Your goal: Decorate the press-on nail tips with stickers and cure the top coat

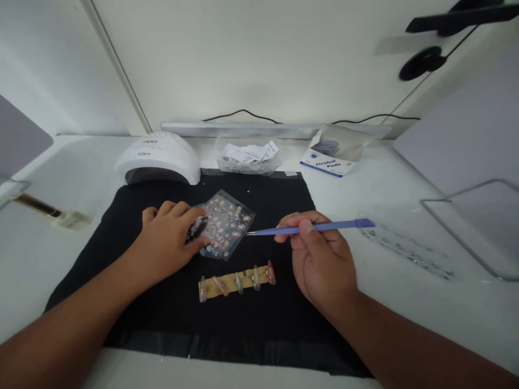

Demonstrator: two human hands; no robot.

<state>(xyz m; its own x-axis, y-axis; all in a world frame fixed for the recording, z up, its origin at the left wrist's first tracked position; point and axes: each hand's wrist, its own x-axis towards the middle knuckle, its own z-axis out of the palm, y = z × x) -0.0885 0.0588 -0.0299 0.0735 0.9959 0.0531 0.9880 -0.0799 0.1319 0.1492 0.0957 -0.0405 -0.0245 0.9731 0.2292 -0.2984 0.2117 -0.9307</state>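
My left hand (170, 232) has its fingers and thumb on the left side of a clear nail sticker sheet (225, 227) with small white, red and orange pictures. Another sheet, partly hidden under my fingers, shows at its left edge. Between the thumb and fingers of my right hand (320, 254) is a pair of blue-purple tweezers (328, 227). Their thin metal tips point left, at the right edge of the sheet; I cannot tell whether they touch it. In front of the sheet, several decorated false nails lie across a yellowish strip (227, 282).
A black mat (162, 319) covers the table's middle. Behind it stand a white nail lamp (158, 154), a clear box of packets (249, 156) and an opened alcohol pads box (330, 156). A polish bottle (68, 219) lies left; a clear sheet of small pieces (405, 251) lies right.
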